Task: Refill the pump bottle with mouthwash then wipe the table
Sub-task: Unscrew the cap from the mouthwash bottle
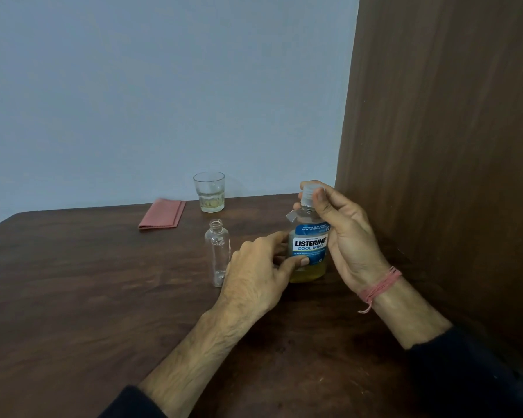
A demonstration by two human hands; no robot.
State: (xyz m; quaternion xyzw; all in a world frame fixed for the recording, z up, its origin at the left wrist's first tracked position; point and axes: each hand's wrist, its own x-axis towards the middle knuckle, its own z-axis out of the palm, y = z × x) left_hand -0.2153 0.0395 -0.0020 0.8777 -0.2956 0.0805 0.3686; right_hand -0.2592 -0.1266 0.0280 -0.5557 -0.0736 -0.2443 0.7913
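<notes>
A mouthwash bottle point(310, 244) with a blue label and yellowish liquid stands upright on the dark wooden table point(103, 297). My left hand point(260, 273) grips its lower body from the left. My right hand point(341, 233) pinches its clear cap point(308, 196) between thumb and fingers. Just left of the bottle stands a small clear pump bottle point(218, 251), uncapped and looking empty. Its pump head is not in view.
A glass tumbler point(210, 191) with a little yellowish liquid stands at the table's back edge. A folded pink cloth point(162, 214) lies to its left. A brown wood-grain panel point(450, 146) rises along the table's right side, close to my right hand.
</notes>
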